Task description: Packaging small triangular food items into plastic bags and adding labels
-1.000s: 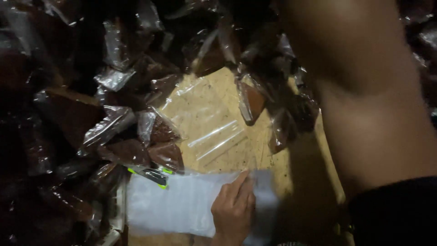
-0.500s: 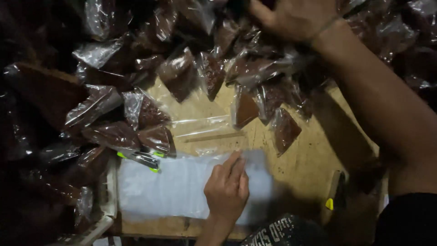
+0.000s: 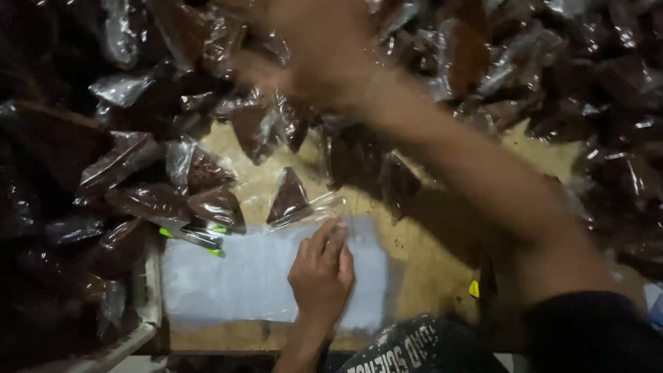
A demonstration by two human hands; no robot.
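While pressing the stack of empty clear bags flat, hold left hand open and steady. Probably best to grip one brown-filled packet, just beyond left fingertips. Right hand far ahead among packet pile, blurred: grip impossible to tell.

A left hand lay flat on a pale sheet on a wooden board. The right hand — blurred — reached up into heaped clear bags of dark brown stuff; one small bag lay just beyond the left fingertips.
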